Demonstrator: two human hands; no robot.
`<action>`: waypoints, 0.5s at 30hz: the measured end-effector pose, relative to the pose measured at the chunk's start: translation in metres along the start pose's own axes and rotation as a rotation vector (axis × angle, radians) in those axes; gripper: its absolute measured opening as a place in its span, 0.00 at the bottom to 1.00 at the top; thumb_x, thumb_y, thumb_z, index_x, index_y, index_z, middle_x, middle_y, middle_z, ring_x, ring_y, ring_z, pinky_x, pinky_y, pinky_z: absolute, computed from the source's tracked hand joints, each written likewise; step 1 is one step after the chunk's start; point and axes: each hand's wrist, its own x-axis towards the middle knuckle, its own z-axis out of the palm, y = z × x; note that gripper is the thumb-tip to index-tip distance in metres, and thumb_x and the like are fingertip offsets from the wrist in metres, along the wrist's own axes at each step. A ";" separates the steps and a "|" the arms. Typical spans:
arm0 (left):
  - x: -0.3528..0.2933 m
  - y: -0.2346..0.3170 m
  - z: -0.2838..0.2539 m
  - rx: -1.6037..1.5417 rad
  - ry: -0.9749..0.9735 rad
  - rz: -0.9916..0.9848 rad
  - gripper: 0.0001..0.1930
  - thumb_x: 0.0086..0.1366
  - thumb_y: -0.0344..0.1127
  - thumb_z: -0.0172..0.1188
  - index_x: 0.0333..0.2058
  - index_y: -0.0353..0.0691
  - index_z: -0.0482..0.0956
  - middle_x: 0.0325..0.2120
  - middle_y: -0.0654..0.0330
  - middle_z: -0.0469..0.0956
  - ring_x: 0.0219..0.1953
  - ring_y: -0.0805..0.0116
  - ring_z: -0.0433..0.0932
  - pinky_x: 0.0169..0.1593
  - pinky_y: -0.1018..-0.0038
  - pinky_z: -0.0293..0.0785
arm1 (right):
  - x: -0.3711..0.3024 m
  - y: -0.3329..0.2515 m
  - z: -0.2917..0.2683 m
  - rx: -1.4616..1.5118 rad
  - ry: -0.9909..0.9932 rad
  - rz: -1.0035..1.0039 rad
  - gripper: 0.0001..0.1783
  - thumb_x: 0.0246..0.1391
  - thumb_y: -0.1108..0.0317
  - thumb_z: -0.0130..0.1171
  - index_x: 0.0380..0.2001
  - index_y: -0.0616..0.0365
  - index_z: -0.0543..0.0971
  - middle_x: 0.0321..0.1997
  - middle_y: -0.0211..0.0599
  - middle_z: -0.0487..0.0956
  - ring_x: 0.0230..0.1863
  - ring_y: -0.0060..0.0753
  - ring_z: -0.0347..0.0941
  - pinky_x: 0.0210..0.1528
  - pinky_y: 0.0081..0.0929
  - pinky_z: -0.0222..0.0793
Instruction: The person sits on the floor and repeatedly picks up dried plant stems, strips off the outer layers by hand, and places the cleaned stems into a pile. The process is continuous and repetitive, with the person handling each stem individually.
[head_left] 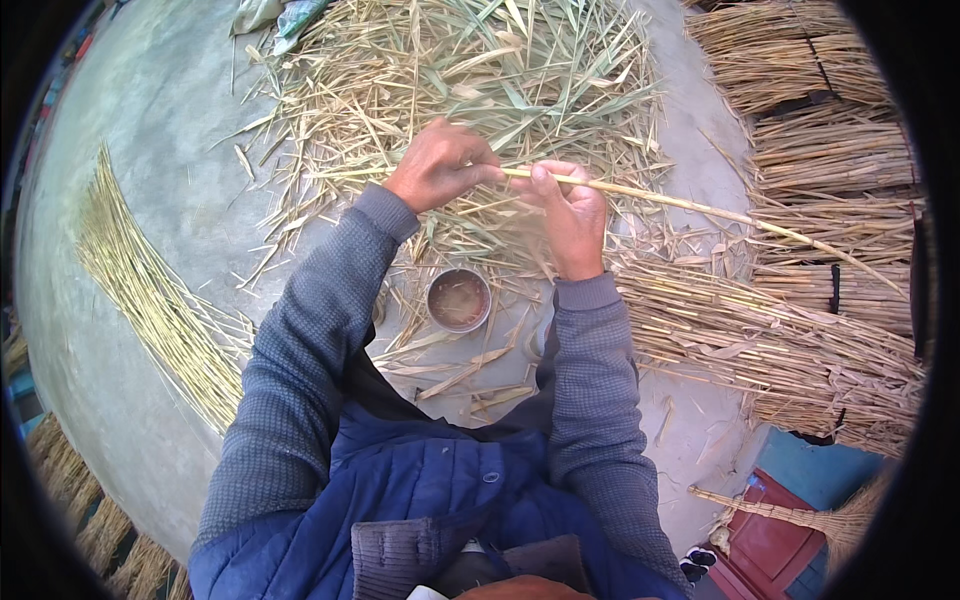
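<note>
A long, thin reed stalk runs from between my hands out to the right, bending downward at its far end. My right hand grips it with the thumb along the top. Close beside it, my left hand is closed, with thumb and fingers pinching the stalk's left part. Leafy bits trail out to the left of that hand. Beneath both hands spreads a heap of stripped, dry and greenish leaves.
Below my hands stands a round metal bowl among leaf scraps. A bundle of thin stalks lies on the concrete floor at left. Loose reeds and tied bundles fill the right. A broom lies over a red object.
</note>
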 end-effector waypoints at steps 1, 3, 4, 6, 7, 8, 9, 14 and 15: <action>-0.003 -0.009 -0.006 0.026 -0.025 -0.034 0.11 0.59 0.46 0.69 0.32 0.46 0.85 0.27 0.62 0.83 0.35 0.60 0.79 0.47 0.63 0.67 | 0.000 -0.002 -0.004 0.013 0.052 0.036 0.14 0.65 0.64 0.61 0.44 0.65 0.75 0.39 0.41 0.83 0.39 0.28 0.83 0.41 0.18 0.78; -0.013 -0.038 -0.030 0.126 -0.110 -0.181 0.11 0.58 0.45 0.70 0.30 0.45 0.85 0.27 0.60 0.83 0.34 0.60 0.80 0.45 0.64 0.67 | 0.002 -0.014 -0.025 0.010 0.163 -0.033 0.15 0.65 0.63 0.61 0.43 0.65 0.76 0.38 0.42 0.83 0.38 0.28 0.83 0.40 0.18 0.78; -0.021 -0.053 -0.042 0.195 -0.155 -0.251 0.11 0.57 0.45 0.70 0.29 0.44 0.85 0.28 0.60 0.83 0.34 0.60 0.81 0.43 0.66 0.69 | 0.002 -0.020 -0.036 0.017 0.208 -0.063 0.15 0.65 0.62 0.61 0.43 0.65 0.76 0.38 0.42 0.83 0.38 0.29 0.83 0.39 0.18 0.78; -0.036 -0.070 -0.058 0.312 -0.165 -0.400 0.10 0.55 0.46 0.69 0.27 0.48 0.82 0.24 0.63 0.82 0.33 0.62 0.80 0.47 0.63 0.61 | 0.003 -0.032 -0.055 0.026 0.259 -0.060 0.16 0.64 0.62 0.62 0.45 0.64 0.75 0.40 0.43 0.83 0.38 0.30 0.83 0.38 0.19 0.79; -0.040 -0.073 -0.059 0.395 -0.226 -0.459 0.11 0.54 0.47 0.70 0.27 0.49 0.82 0.25 0.63 0.82 0.34 0.63 0.80 0.47 0.64 0.61 | 0.004 -0.033 -0.059 0.022 0.333 -0.027 0.16 0.64 0.62 0.62 0.45 0.64 0.74 0.41 0.44 0.83 0.38 0.31 0.83 0.38 0.20 0.79; -0.041 -0.072 -0.056 0.305 -0.243 -0.451 0.11 0.56 0.46 0.70 0.30 0.47 0.84 0.27 0.62 0.83 0.36 0.62 0.81 0.50 0.62 0.63 | 0.003 -0.033 -0.058 0.032 0.260 -0.060 0.16 0.64 0.61 0.62 0.45 0.63 0.74 0.41 0.44 0.83 0.38 0.31 0.83 0.38 0.20 0.79; -0.040 -0.066 -0.048 0.111 -0.164 -0.316 0.12 0.57 0.46 0.71 0.33 0.45 0.84 0.29 0.60 0.84 0.37 0.60 0.81 0.50 0.62 0.66 | 0.003 -0.031 -0.056 0.027 0.243 -0.056 0.16 0.64 0.61 0.62 0.45 0.63 0.74 0.41 0.44 0.84 0.38 0.31 0.83 0.38 0.20 0.79; -0.011 -0.017 0.005 -0.487 -0.139 -0.244 0.14 0.61 0.38 0.71 0.41 0.34 0.84 0.31 0.61 0.85 0.34 0.71 0.82 0.41 0.75 0.77 | 0.000 -0.020 -0.033 0.090 0.153 -0.022 0.15 0.64 0.62 0.61 0.45 0.63 0.76 0.42 0.45 0.84 0.39 0.32 0.83 0.40 0.21 0.79; -0.008 -0.011 0.006 -0.442 -0.108 -0.251 0.11 0.63 0.35 0.69 0.39 0.34 0.84 0.31 0.62 0.85 0.33 0.77 0.81 0.38 0.78 0.77 | 0.000 -0.021 -0.032 0.089 0.178 -0.032 0.15 0.64 0.62 0.61 0.45 0.63 0.76 0.42 0.45 0.84 0.39 0.33 0.83 0.40 0.22 0.80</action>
